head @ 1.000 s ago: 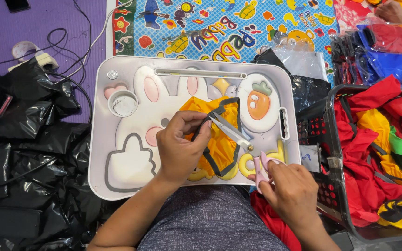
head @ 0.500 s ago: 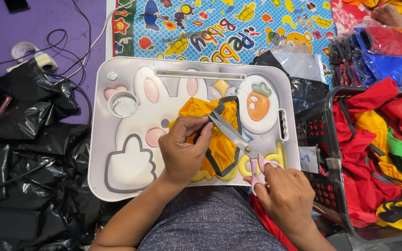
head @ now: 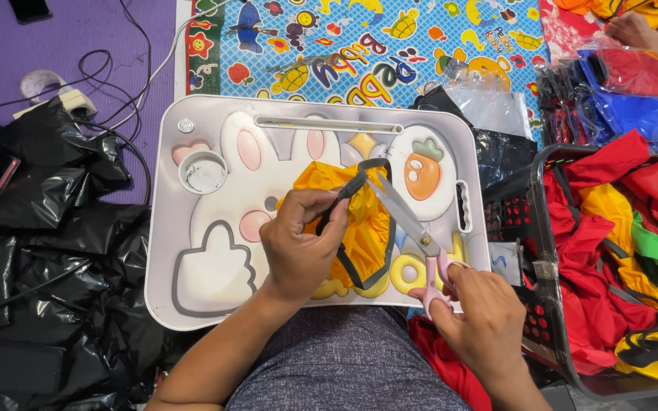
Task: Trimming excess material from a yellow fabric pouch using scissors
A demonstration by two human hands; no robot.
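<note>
Scissors met a yellow cloth piece on a bunny lap tray.

The left hand (head: 298, 247) pinched the yellow cloth piece (head: 359, 224) by its black strap (head: 348, 190) over the bunny tray (head: 215, 266). The right hand (head: 481, 323) was closed on the pink-handled scissors (head: 413, 228). The blades ran up and left from that hand, their tips touching the strap beside the left fingers.

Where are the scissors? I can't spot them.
Head view, right of centre: the scissors lie over the lap tray, held by the right hand, blades at the yellow fabric.
</note>
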